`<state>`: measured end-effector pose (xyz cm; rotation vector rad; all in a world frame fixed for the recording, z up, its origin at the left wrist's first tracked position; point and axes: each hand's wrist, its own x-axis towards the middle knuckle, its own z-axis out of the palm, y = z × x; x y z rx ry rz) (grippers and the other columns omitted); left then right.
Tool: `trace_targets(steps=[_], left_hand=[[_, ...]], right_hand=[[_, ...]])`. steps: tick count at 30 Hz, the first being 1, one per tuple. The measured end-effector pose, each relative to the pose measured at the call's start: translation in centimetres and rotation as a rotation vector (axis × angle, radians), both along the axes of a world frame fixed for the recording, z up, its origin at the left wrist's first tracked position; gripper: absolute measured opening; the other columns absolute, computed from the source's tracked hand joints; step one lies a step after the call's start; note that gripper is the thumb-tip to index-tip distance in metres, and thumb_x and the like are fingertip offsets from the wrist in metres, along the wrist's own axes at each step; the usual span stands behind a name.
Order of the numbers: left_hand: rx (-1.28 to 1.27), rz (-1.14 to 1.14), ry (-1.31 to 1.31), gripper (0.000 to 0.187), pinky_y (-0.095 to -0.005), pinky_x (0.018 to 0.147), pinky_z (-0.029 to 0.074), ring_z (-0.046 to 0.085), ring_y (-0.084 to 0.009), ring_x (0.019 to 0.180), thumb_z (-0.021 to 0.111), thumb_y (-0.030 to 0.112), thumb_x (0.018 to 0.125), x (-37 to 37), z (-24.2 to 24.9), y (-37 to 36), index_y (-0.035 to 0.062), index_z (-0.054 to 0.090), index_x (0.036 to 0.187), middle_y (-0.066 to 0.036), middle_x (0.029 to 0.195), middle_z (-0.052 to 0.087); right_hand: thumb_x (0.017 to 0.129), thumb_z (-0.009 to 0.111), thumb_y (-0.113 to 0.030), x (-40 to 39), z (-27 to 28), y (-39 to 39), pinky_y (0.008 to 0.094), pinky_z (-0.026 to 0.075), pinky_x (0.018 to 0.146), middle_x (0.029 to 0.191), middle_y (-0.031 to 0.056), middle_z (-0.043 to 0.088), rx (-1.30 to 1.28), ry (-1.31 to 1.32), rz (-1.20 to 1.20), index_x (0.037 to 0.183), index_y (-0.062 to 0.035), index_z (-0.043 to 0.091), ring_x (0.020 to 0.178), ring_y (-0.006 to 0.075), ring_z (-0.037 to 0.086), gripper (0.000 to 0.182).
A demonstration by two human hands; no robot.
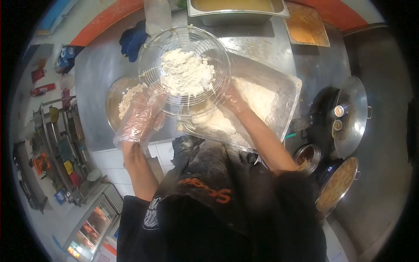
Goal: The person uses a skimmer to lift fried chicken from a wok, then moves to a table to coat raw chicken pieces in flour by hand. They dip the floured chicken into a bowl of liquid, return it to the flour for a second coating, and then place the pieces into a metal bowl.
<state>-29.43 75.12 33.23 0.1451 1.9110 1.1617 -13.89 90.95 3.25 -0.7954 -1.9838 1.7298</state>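
A round wire basket (218,48) is held up over the metal counter, with a heap of flour-coated pieces (187,72) inside it. My left hand (146,109), in a clear plastic glove, grips the basket's near left rim. On the right rim my right hand (233,98) is closed, and its fingers are partly hidden by the wires. Below and to the right, partly covered by the basket, lies a rectangular metal tray (292,100) with loose flour (259,96). Close to my left hand stands a metal bowl (111,98) holding pale crumbly pieces.
At the back sit a deep metal pan (235,18) of yellowish liquid and a tray of orange powder (307,26). A dark blue cloth (134,39) lies far left. On the right are a large wok (355,113) and a round pan (338,185) of brownish contents.
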Motion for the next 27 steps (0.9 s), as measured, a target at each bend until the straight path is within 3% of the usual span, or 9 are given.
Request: trace_targets(steps=[2,4,8,11,18,20,23,25,27], left_hand=[[-0.057,-0.058,0.096,0.041,-0.0221,0.045,0.031,0.041,-0.0036,0.051,0.073,0.027,0.097,0.0,-1.1,-0.2,-0.0002,0.063,0.127,0.006,0.068,0.052],[-0.092,-0.107,0.121,0.04,-0.0232,0.049,0.034,0.045,-0.0048,0.056,0.073,0.028,0.096,-0.1,-2.0,-0.5,-0.0001,0.066,0.124,0.005,0.07,0.054],[-0.07,-0.187,0.053,0.04,-0.0255,0.056,0.04,0.052,-0.0066,0.066,0.072,0.033,0.095,0.1,-2.6,-0.5,0.0001,0.07,0.116,0.003,0.074,0.059],[-0.12,-0.282,0.092,0.039,-0.0252,0.052,0.035,0.045,-0.0063,0.057,0.069,0.035,0.097,0.5,-2.4,0.5,0.0015,0.07,0.117,0.004,0.069,0.054],[-0.122,-0.434,0.235,0.04,-0.0265,0.055,0.037,0.047,-0.0083,0.06,0.063,0.038,0.1,0.9,-4.1,0.5,0.0011,0.07,0.113,0.0,0.068,0.055],[-0.208,-0.537,0.325,0.035,-0.0381,0.069,0.045,0.059,-0.0251,0.072,0.061,0.031,0.097,0.9,-1.9,1.4,-0.0001,0.069,0.112,-0.015,0.08,0.065],[-0.155,-0.535,0.409,0.034,-0.0444,0.078,0.051,0.067,-0.0356,0.081,0.059,0.027,0.096,1.8,-1.7,1.7,-0.0027,0.068,0.109,-0.024,0.091,0.07],[-0.166,-0.573,0.437,0.034,-0.0449,0.081,0.051,0.068,-0.0372,0.084,0.059,0.026,0.095,2.2,-3.3,1.5,-0.0046,0.068,0.107,-0.026,0.096,0.07],[-0.289,-0.704,0.458,0.035,-0.0454,0.084,0.052,0.069,-0.0383,0.088,0.058,0.026,0.094,2.1,-5.7,2.2,-0.0064,0.067,0.104,-0.027,0.1,0.07]], right_hand=[[0.093,0.065,-0.018,1.4,6.5,1.2,0.0436,0.048,0.103,0.111,0.015,0.068,0.414,-0.357,0.393,0.12,-0.0056,0.067,0.106,0.0329,0.061,0.029],[0.096,0.062,-0.025,3.5,12.5,0.7,0.044,0.047,0.106,0.117,0.0152,0.07,0.382,-0.694,0.578,0.123,-0.0062,0.067,0.112,0.0331,0.061,0.033],[0.097,0.054,-0.045,9.4,9.2,-3.6,0.0427,0.041,0.113,0.136,0.0184,0.063,0.3,-0.742,0.395,0.134,-0.0044,0.063,0.126,0.0333,0.059,0.056],[0.094,0.054,-0.05,6.2,20.2,-1.9,0.0393,0.039,0.116,0.149,0.0221,0.053,-0.003,-1.084,0.528,0.144,-0.0014,0.054,0.135,0.0366,0.052,0.07],[0.084,0.066,-0.061,9.5,16.3,0.1,0.04,0.039,0.115,0.15,0.0208,0.052,-0.132,-0.932,0.582,0.143,-0.0031,0.057,0.134,0.0334,0.053,0.083],[0.084,0.068,-0.061,10.4,17.9,2.2,0.0407,0.039,0.115,0.15,0.0201,0.053,-0.261,-0.902,0.656,0.146,-0.0033,0.054,0.135,0.033,0.052,0.086],[0.089,0.08,-0.031,13.7,19.0,3.9,0.0299,0.055,0.086,0.117,0.0136,0.073,-0.456,-0.602,0.361,0.138,0.0015,0.059,0.103,0.0206,0.069,0.063],[0.091,0.078,-0.026,13.4,24.0,5.3,0.0272,0.055,0.083,0.116,0.0118,0.073,-0.636,-0.573,0.201,0.138,0.002,0.058,0.102,0.0184,0.069,0.059],[0.088,0.076,-0.046,12.3,27.7,4.4,0.0391,0.054,0.094,0.132,0.0216,0.063,-0.473,-0.567,0.014,0.141,-0.0008,0.057,0.11,0.0294,0.068,0.072]])
